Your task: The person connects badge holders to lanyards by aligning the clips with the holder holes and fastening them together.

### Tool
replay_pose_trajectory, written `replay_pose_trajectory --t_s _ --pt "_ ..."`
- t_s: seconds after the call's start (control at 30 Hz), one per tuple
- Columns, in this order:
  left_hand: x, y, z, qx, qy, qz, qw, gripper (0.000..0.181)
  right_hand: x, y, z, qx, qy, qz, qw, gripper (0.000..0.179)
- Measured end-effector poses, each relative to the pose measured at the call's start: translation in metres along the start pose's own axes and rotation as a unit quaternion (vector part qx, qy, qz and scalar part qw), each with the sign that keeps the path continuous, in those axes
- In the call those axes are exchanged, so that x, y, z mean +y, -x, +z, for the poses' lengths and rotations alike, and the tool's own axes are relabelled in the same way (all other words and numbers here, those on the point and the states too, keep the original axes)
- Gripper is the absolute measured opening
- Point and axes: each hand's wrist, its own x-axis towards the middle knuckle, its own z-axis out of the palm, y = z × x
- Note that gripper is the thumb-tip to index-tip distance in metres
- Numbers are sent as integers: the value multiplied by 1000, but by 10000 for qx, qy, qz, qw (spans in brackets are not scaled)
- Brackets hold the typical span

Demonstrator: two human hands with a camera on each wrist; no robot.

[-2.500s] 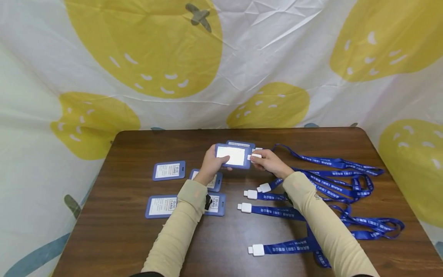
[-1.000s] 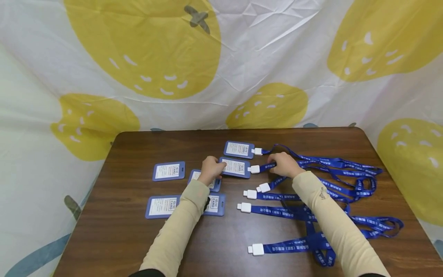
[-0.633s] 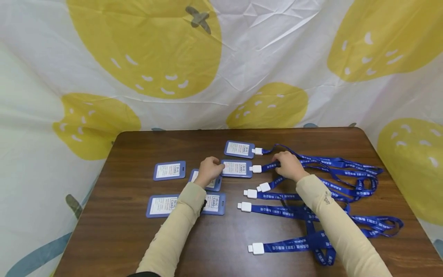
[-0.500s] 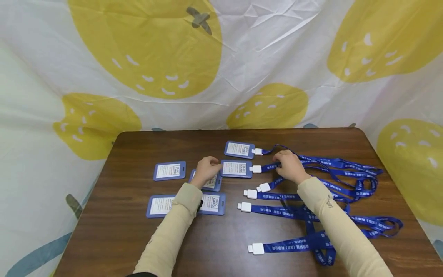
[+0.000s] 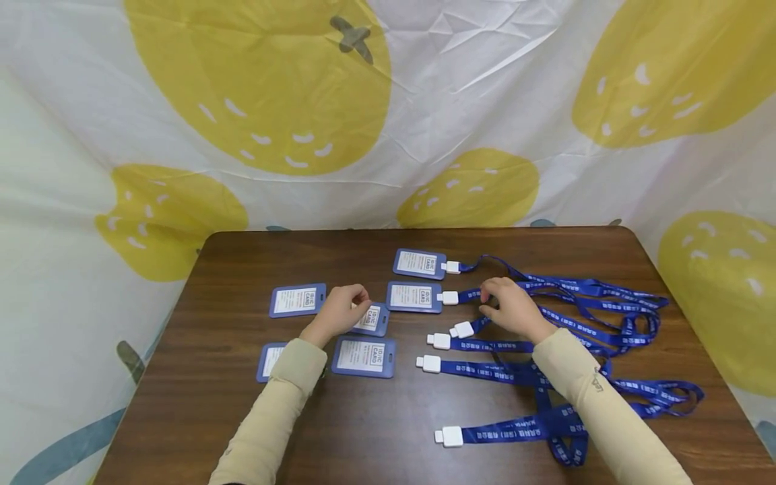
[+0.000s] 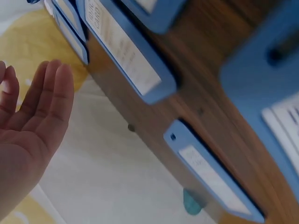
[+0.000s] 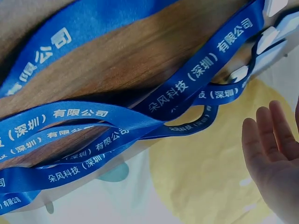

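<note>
The left hand (image 5: pixel 341 311) is empty, its fingers loosely bent over a blue badge holder (image 5: pixel 372 319) that it partly covers in the head view; the left wrist view shows them lifted off the tabletop (image 5: pixel 388 431). The right hand (image 5: pixel 512 308) is also empty, its grip loosely spread above the straps. Two badges lie flat near the back, the far badge (image 5: pixel 419 263) and the near badge (image 5: pixel 415 297), each meeting a white clip on a blue strap.

The straps (image 5: pixel 582 289) cross and loop on the right, so pulling one could drag its neighbours or twist the badges out of line. The angled clip (image 5: pixel 462 329) sits against the straight clip (image 5: pixel 439 341), so a hurried pinch might catch both. If the near badge's clip is only partly seated, a tug could free it; the pictures do not settle that.

In the earliest frame the near badge is held up between both hands; now it rests on the tabletop. Compared with half a second ago, the left hand is farther left, away from that badge's edge, uncovering more of the front holder (image 5: pixel 364 357), and the right hand is a little lower.
</note>
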Motion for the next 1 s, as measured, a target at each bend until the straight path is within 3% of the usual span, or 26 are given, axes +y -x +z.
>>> replay_pose_trajectory --t_s 0.2,0.33,0.5,0.6,0.7,0.8,1.0 --pt "-1 15 -6 -171 -444 231 9986 6 -6 8 3 -178 49 30 9998 10" --pt "-4 20 -8 -271 -1067 252 9936 9 -10 11 6 -340 107 15 9994 13" --pt "-6 19 -4 -407 -2166 392 9746 9 -11 13 13 -480 309 -251 9981 16" --pt "-8 16 1 -411 -2597 503 9635 10 -9 13 19 -515 490 -437 9965 16" --pt "-9 13 4 -414 -2763 478 9590 15 -8 11 24 -540 620 -603 9948 15" --pt "-9 9 6 -497 -2751 318 9596 25 -10 9 26 -547 676 -729 9935 14" --pt "-7 2 2 -1006 -2571 11 9611 48 -13 4 28 -633 801 -910 9906 17"
